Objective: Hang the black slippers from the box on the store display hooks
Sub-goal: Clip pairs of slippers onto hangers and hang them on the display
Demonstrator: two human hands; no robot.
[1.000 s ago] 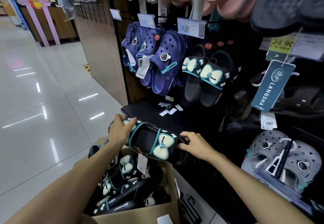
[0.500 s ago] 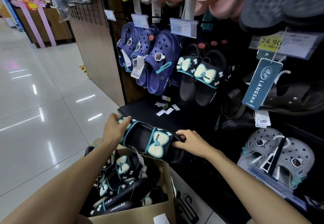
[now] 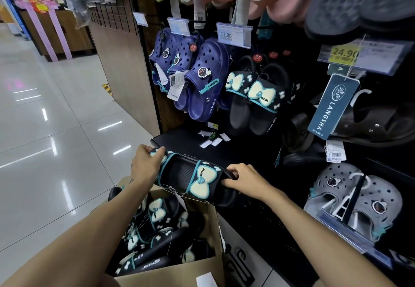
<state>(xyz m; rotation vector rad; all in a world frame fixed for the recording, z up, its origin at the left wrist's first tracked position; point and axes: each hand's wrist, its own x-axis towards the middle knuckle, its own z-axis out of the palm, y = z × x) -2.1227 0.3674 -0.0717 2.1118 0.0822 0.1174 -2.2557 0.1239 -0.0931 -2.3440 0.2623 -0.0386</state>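
Both hands hold a pair of black slippers [image 3: 197,178] w/ cream bows, lying sideways above the cardboard box [image 3: 215,226]. Left hand [image 3: 146,165] grips one end, fingers curled over the strap; right hand [image 3: 243,180] pinches the other end. More black slippers lie in the box. A matching pair [image 3: 251,100] hangs on the display, right of the blue clogs [image 3: 202,78], under the 12.00 price tag [image 3: 233,34].
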